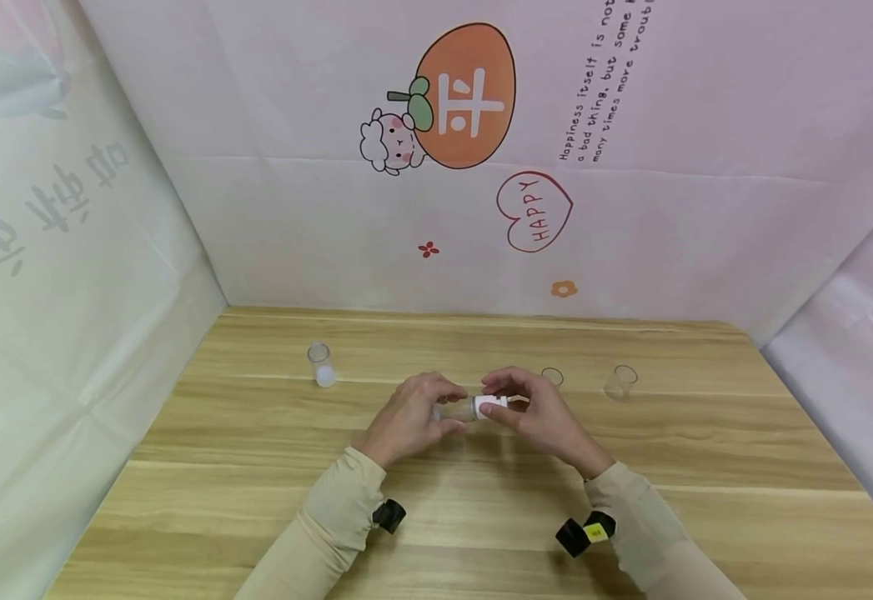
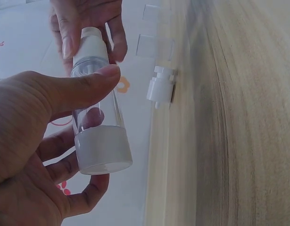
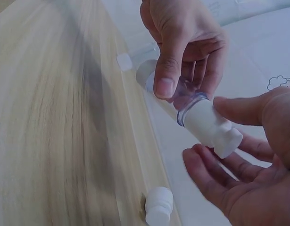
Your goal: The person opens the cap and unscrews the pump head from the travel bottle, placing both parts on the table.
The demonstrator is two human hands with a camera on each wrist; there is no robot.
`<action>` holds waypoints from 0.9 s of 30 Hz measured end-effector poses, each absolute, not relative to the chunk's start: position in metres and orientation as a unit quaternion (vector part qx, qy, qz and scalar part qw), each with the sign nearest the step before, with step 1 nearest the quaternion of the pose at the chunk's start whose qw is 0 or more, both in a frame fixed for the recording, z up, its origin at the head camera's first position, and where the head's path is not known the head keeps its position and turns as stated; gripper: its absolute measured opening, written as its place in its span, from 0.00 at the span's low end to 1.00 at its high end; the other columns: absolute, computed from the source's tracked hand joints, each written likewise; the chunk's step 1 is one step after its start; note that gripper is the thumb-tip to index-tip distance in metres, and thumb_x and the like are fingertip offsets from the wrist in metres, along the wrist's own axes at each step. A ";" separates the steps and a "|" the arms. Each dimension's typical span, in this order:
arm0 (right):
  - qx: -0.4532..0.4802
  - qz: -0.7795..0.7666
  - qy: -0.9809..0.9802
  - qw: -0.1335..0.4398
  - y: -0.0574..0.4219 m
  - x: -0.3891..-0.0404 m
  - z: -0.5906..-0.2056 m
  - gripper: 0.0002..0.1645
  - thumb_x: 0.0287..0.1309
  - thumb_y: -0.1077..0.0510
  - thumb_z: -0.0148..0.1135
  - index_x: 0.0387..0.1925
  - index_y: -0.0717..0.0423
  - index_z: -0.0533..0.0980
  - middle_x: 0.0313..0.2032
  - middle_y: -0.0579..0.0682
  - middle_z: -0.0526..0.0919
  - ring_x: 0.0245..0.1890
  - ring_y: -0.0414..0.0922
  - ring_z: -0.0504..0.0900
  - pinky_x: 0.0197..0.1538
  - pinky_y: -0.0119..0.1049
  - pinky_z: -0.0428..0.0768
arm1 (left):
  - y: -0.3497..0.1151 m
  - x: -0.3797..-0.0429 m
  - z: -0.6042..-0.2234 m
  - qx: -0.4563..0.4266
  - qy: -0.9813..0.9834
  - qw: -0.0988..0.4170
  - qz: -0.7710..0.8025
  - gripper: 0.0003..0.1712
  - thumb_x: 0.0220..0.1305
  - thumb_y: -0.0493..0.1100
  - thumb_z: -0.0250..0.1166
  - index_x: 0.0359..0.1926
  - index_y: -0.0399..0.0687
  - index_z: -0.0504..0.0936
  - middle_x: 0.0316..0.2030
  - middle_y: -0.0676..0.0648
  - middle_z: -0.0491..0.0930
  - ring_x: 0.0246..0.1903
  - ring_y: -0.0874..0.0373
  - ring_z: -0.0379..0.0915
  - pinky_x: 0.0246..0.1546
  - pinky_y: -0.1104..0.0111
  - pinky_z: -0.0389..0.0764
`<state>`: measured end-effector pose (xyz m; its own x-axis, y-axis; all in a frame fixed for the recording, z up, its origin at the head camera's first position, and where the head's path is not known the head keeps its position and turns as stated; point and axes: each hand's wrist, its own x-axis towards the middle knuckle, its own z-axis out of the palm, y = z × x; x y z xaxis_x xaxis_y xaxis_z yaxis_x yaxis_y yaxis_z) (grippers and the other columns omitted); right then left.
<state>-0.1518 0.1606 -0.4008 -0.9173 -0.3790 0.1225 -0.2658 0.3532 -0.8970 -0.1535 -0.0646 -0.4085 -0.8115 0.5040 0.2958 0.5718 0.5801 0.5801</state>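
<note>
My left hand [image 1: 413, 412] grips a clear pump bottle [image 2: 98, 110] with a white base, thumb across its side and fingers around it. The bottle is tilted above the table. A white pump head [image 3: 208, 125] sits at the bottle's neck; whether it is fully screwed down I cannot tell. My right hand [image 1: 544, 417] pinches this pump head between thumb and fingers. Another white pump head [image 2: 161, 87] rests on the table near the right hand, seen in both wrist views.
A second clear bottle [image 1: 321, 367] with a white base stands at the back left of the wooden table [image 1: 256, 500]. Two clear caps stand to the right: one cap [image 1: 552, 377] just behind my right hand, the other cap [image 1: 621, 382] farther right. Printed white sheets [image 1: 316, 242] enclose the table.
</note>
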 end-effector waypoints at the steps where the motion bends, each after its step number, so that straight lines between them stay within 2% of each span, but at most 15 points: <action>1: -0.194 -0.528 0.825 0.055 0.161 -0.152 -0.401 0.19 0.63 0.59 0.71 0.53 0.61 0.78 0.49 0.59 0.83 0.48 0.50 0.82 0.50 0.42 0.82 | -0.065 -0.154 -0.408 -0.303 -0.887 0.050 -0.344 0.21 0.54 0.40 0.80 0.49 0.41 0.88 0.43 0.45 0.86 0.42 0.53 0.81 0.45 0.61 0.80; 6: -0.174 -0.506 0.839 0.098 0.166 -0.154 -0.400 0.22 0.65 0.52 0.70 0.53 0.63 0.79 0.40 0.57 0.84 0.38 0.51 0.83 0.42 0.43 0.84 | -0.066 -0.154 -0.407 -0.306 -0.884 0.057 -0.348 0.20 0.55 0.40 0.79 0.49 0.40 0.87 0.44 0.44 0.86 0.42 0.53 0.80 0.44 0.61 0.80; 11: -0.170 -0.528 0.815 0.168 0.170 -0.157 -0.401 0.22 0.68 0.50 0.66 0.50 0.66 0.79 0.35 0.65 0.84 0.33 0.59 0.85 0.37 0.51 0.86 | -0.066 -0.154 -0.407 -0.303 -0.887 0.069 -0.342 0.20 0.54 0.40 0.79 0.49 0.41 0.88 0.44 0.46 0.86 0.42 0.54 0.80 0.45 0.61 0.81; 14: -0.172 -0.537 0.805 0.184 0.170 -0.158 -0.401 0.20 0.68 0.52 0.66 0.50 0.66 0.80 0.35 0.67 0.84 0.32 0.57 0.85 0.36 0.51 0.86 | -0.066 -0.154 -0.407 -0.302 -0.887 0.072 -0.342 0.20 0.54 0.40 0.80 0.48 0.41 0.88 0.43 0.46 0.86 0.43 0.54 0.80 0.45 0.60 0.81; 17: -0.174 -0.543 0.800 0.186 0.170 -0.157 -0.401 0.19 0.67 0.56 0.67 0.52 0.66 0.79 0.36 0.67 0.84 0.32 0.55 0.85 0.36 0.49 0.86 | -0.066 -0.155 -0.408 -0.303 -0.886 0.069 -0.345 0.20 0.54 0.40 0.80 0.48 0.41 0.88 0.43 0.45 0.86 0.43 0.54 0.80 0.45 0.60 0.81; 21: -0.179 -0.549 0.797 0.178 0.170 -0.156 -0.399 0.19 0.65 0.60 0.68 0.54 0.65 0.77 0.39 0.65 0.84 0.35 0.58 0.85 0.38 0.51 0.86 | -0.066 -0.154 -0.408 -0.303 -0.886 0.062 -0.346 0.21 0.55 0.41 0.79 0.49 0.40 0.88 0.43 0.44 0.86 0.42 0.54 0.80 0.43 0.61 0.81; 24: -0.181 -0.551 0.796 0.173 0.169 -0.156 -0.399 0.19 0.64 0.61 0.69 0.54 0.64 0.77 0.41 0.62 0.82 0.37 0.60 0.85 0.41 0.54 0.86 | -0.066 -0.154 -0.409 -0.303 -0.885 0.059 -0.347 0.21 0.54 0.41 0.79 0.49 0.39 0.88 0.43 0.44 0.86 0.41 0.54 0.80 0.43 0.61 0.81; 27: -0.181 -0.544 0.803 0.163 0.168 -0.155 -0.398 0.18 0.64 0.60 0.70 0.52 0.61 0.78 0.43 0.59 0.81 0.39 0.56 0.84 0.41 0.54 0.86 | -0.066 -0.154 -0.409 -0.302 -0.886 0.058 -0.347 0.21 0.54 0.41 0.80 0.49 0.40 0.88 0.42 0.44 0.86 0.41 0.53 0.80 0.43 0.61 0.81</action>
